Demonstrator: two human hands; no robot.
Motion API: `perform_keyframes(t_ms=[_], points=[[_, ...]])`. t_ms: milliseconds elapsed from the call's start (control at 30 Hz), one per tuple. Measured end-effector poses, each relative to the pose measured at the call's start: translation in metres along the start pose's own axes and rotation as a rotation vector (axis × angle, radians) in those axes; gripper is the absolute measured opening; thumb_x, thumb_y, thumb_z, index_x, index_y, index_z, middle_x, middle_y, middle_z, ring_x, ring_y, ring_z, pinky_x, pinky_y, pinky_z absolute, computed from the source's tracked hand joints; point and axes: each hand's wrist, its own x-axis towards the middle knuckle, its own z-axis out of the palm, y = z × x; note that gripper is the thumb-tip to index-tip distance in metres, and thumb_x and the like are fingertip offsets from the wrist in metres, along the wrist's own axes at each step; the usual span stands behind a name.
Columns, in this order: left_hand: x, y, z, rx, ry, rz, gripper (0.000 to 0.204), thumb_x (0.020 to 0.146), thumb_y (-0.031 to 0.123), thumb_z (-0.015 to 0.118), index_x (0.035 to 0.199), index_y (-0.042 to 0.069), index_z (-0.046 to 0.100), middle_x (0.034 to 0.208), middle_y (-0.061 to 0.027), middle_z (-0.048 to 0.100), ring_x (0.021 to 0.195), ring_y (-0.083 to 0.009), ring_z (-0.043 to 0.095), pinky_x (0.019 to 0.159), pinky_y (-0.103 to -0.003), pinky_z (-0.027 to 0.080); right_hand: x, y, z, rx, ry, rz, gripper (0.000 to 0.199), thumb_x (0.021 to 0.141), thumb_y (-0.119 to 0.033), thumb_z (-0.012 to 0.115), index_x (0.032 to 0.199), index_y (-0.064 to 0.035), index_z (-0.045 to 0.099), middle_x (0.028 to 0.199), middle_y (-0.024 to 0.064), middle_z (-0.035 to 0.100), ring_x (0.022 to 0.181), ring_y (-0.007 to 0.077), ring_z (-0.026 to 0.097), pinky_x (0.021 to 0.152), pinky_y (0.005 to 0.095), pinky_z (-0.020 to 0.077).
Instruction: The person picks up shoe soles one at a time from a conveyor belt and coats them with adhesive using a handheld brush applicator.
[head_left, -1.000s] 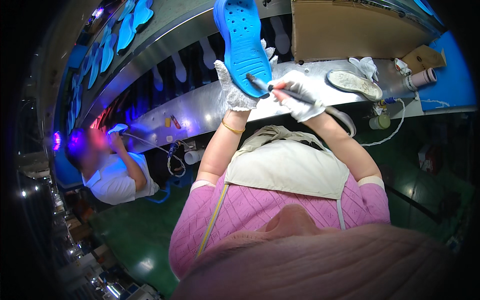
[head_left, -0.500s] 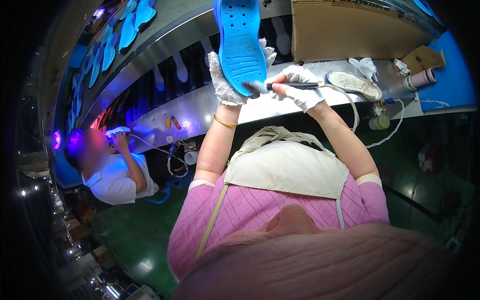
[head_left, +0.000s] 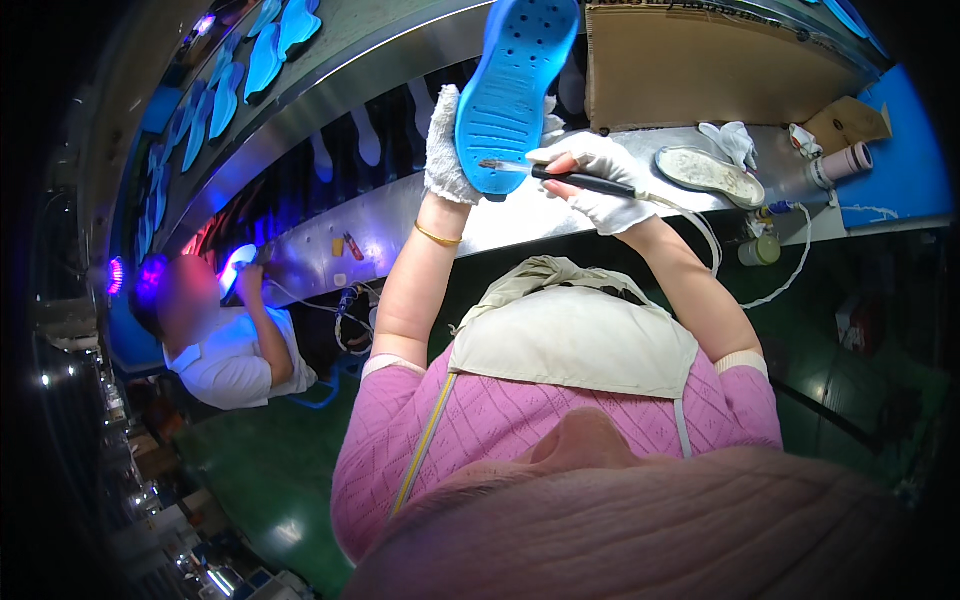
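Note:
A blue shoe sole (head_left: 512,105) with a ribbed heel and small holes near its front is held up over the bench. My left hand (head_left: 450,152), in a white glove, grips it round the heel; some fingertips show past its right edge, and the palm is hidden behind. In my gloved right hand (head_left: 598,172), with bare thumb and fingertip showing, is a slim brush (head_left: 598,184). Its black handle trails a pale hose (head_left: 692,213). The brush tip lies on the inner face of the heel, near its lower end.
A pale dirty sole (head_left: 708,176) and a crumpled white cloth (head_left: 735,140) lie right on the metal bench (head_left: 345,222). Behind stands a cardboard box (head_left: 720,75). Blue soles (head_left: 265,62) lie on the upper surface. At left a co-worker (head_left: 240,350) holds a shoe piece.
My left hand has tilted the sole, its upper end swinging right. The brush tip has moved left onto the heel's inner face. The co-worker's piece has turned more upright.

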Motion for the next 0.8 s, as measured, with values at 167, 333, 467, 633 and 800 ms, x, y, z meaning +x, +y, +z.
perform_keyframes(t_ms=[167,333,467,633,800], points=[[0.007,0.002,0.003,0.002,-0.016,-0.104,0.078,0.094,0.059,0.039,0.143,-0.002,0.036,0.134,-0.0323,0.047,0.118,-0.0457,0.053,0.101,-0.054,0.044,0.010,0.012,-0.004,-0.460,-0.104,-0.378,0.022,0.071,0.003,0.074,0.089,-0.0062,0.065,0.094,0.0079,0.067,0.085,0.0206,0.065,0.077,0.0304,0.0535],[0.010,0.007,0.010,-0.035,0.018,-0.192,0.076,0.094,0.058,0.045,0.141,-0.001,0.038,0.133,-0.0288,0.050,0.118,-0.0433,0.054,0.095,-0.050,0.051,0.007,0.010,-0.009,-0.260,-0.213,-0.015,0.019,0.073,0.001,0.076,0.089,-0.0052,0.067,0.093,0.0059,0.067,0.086,0.0176,0.065,0.079,0.0286,0.0535],[0.007,0.008,0.018,0.031,0.066,-0.193,0.063,0.094,0.050,0.050,0.125,-0.005,0.054,0.113,-0.0243,0.064,0.097,-0.0330,0.066,0.087,-0.043,0.055,0.009,-0.010,-0.024,-0.104,-0.306,0.213,0.018,0.075,-0.002,0.079,0.087,-0.0057,0.067,0.091,0.0059,0.069,0.086,0.0139,0.065,0.081,0.0265,0.0532],[0.013,0.009,0.016,0.272,0.343,-0.113,0.051,0.094,0.045,0.056,0.114,-0.003,0.061,0.102,-0.0207,0.068,0.085,-0.0284,0.069,0.073,-0.036,0.060,0.014,-0.022,-0.018,0.014,-0.186,0.099,0.015,0.075,0.004,0.073,0.084,-0.0043,0.065,0.100,0.0070,0.068,0.094,0.0153,0.065,0.082,0.0286,0.0538],[0.021,0.012,0.008,0.389,0.269,-0.288,0.047,0.093,0.044,0.059,0.107,-0.001,0.064,0.095,-0.0165,0.069,0.078,-0.0220,0.070,0.067,-0.032,0.060,0.021,-0.027,-0.020,-0.434,-0.280,0.087,0.013,0.076,0.001,0.071,0.085,-0.0061,0.065,0.092,0.0065,0.069,0.091,0.0186,0.067,0.081,0.0299,0.0532]])
